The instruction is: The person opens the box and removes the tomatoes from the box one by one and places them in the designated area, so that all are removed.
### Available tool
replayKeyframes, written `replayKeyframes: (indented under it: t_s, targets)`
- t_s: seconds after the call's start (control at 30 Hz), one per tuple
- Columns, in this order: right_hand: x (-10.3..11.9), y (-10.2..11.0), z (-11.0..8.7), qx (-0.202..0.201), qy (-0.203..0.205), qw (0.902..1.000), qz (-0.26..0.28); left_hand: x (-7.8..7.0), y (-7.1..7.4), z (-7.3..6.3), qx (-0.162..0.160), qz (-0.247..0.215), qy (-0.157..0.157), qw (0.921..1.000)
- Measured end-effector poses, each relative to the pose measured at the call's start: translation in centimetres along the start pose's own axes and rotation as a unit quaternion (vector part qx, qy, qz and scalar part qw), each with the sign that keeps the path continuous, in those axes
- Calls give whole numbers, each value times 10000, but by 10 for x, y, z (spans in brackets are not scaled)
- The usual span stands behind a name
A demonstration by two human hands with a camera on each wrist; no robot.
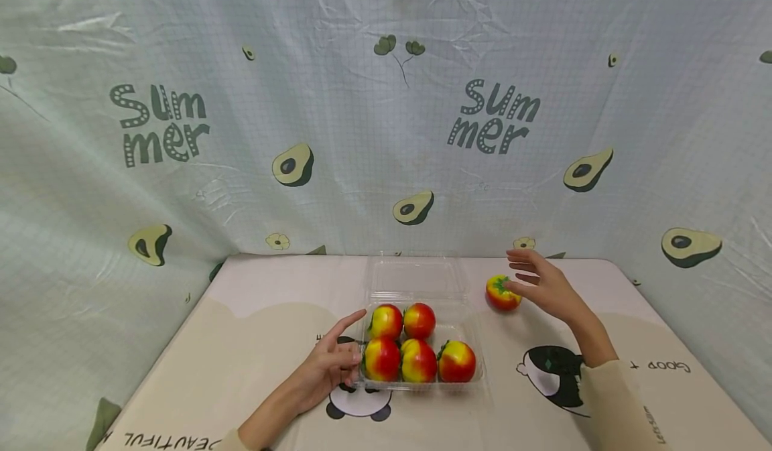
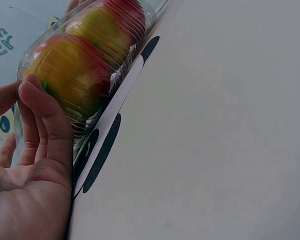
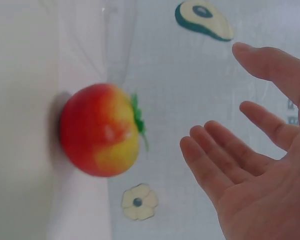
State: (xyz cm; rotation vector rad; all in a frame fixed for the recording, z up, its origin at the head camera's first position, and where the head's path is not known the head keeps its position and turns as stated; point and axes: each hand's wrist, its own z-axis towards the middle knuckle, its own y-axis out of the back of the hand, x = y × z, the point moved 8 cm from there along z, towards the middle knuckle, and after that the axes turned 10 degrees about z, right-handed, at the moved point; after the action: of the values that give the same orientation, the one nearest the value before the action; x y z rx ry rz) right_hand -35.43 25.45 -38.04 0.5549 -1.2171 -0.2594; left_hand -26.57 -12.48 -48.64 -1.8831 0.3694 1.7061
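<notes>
A clear plastic clamshell box (image 1: pixel 458 385) stands with its lid (image 1: pixel 416 277) folded back, away from me. Several red-and-yellow persimmons (image 1: pixel 419 362) with green calyxes sit inside, and the back right of the box holds none. At the box's left end my left hand (image 1: pixel 326 367) grips the wall, its index finger stretched along the side; the left wrist view shows the fingertips against the plastic. To the right of the lid, a single persimmon (image 3: pixel 100 131) rests on the table. My right hand (image 1: pixel 545 290) hovers beside and above it, fingers spread and holding nothing.
The table (image 1: pixel 241 344) carries a printed cover with panda figures and lettering. Behind it hangs a pale curtain (image 1: pixel 350 116) with avocado and "summer" prints, close to the table's back edge and both sides.
</notes>
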Motion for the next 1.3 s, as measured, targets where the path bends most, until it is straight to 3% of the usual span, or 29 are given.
replayKeyframes:
  t_s: [0.8,1.0,1.3]
  targets:
    - [65,-48,-11,997,708,9921,-271,-1,0,-1,32,-48,-3,10000]
    - [69,-62,-17,1480,693,9860,-334,0,0,-1,1,-31,22,10000]
    - [74,-84,-24,2296,431,9723,95,1,1,0,-62,31,76,9999]
